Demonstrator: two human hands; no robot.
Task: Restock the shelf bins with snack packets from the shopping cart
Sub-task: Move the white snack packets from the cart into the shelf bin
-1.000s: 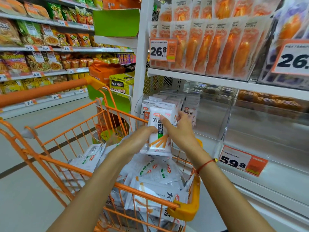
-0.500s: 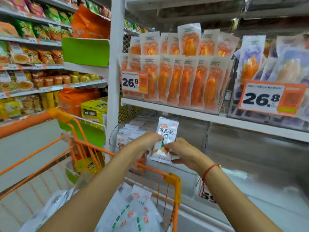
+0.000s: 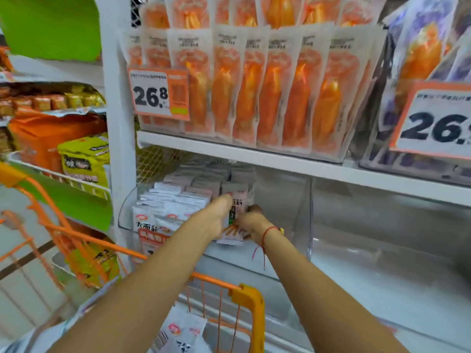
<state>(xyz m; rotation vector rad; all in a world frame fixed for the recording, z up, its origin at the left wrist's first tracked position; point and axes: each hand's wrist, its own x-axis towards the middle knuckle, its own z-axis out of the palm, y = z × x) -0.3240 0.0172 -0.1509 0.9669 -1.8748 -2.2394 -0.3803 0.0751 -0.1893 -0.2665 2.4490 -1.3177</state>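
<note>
Fingers (image 3: pixel 224 200) of both hands flank upright packet (image 3: pixel 235 220) at bin (image 3: pixel 303 200).

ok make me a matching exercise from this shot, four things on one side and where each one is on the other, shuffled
Things
1. white snack packet
2. orange packets
3. red string bracelet
4. shopping cart

Places
A. bottom of the view, below the arms
B. right wrist
C. standing in a row on the upper shelf
D. held between both hands at the clear bin

Pairs: 1-D, 2-C, 3-B, 4-A

Both the left hand and right hand grip the packet at the clear bin.
</note>
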